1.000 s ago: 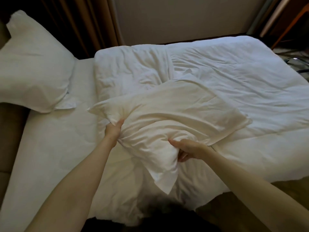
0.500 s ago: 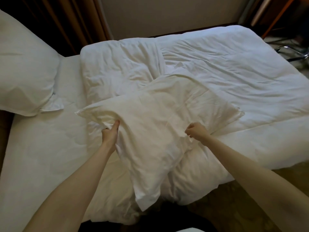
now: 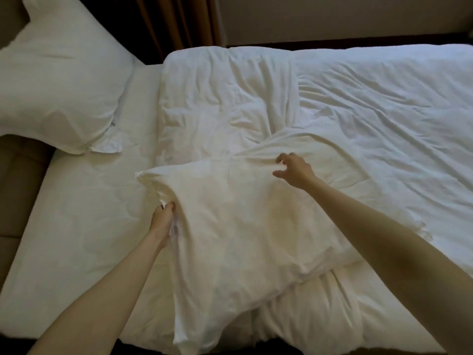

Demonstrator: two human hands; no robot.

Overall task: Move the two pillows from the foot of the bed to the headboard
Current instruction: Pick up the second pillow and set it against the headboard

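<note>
A cream-white pillow (image 3: 238,226) lies on the rumpled duvet in the middle of the view, its loose case end hanging toward me at the bed's near edge. My left hand (image 3: 163,217) grips its left edge, fingers closed on the fabric. My right hand (image 3: 294,169) rests on the pillow's far side, fingers curled and pinching a fold of the case. A second white pillow (image 3: 61,83) leans at the upper left against the tan headboard (image 3: 18,190).
A white duvet (image 3: 371,111) covers the right part of the bed, bunched in folds. Bare white sheet (image 3: 76,226) shows on the left between duvet and headboard. Brown curtains (image 3: 179,24) and a beige wall stand behind the bed.
My right hand let go of the pillow's near side and moved up to its far side. The pillow has shifted slightly toward the left.
</note>
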